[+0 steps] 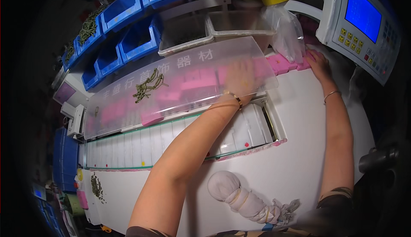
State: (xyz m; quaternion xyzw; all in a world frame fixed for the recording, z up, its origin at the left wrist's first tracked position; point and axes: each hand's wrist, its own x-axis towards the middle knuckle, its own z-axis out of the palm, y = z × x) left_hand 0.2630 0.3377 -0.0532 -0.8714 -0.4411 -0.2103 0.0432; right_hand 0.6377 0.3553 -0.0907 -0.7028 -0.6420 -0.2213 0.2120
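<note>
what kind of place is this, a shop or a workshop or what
Most likely a small workshop or factory bench. Tilted blue parts bins line the shelf, a control panel with a blue screen and keypad stands at the right, and both hands work at a white machine bed holding rows of pink blocks under a clear cover.

Place: a small factory workstation.
Storage: tilted blue parts bins (128, 40) racked above the surface.
Machine: white conveyor of slats (145, 145) under a clear guard (180, 87).
Controls: keypad panel with blue screen (361, 23).
</note>
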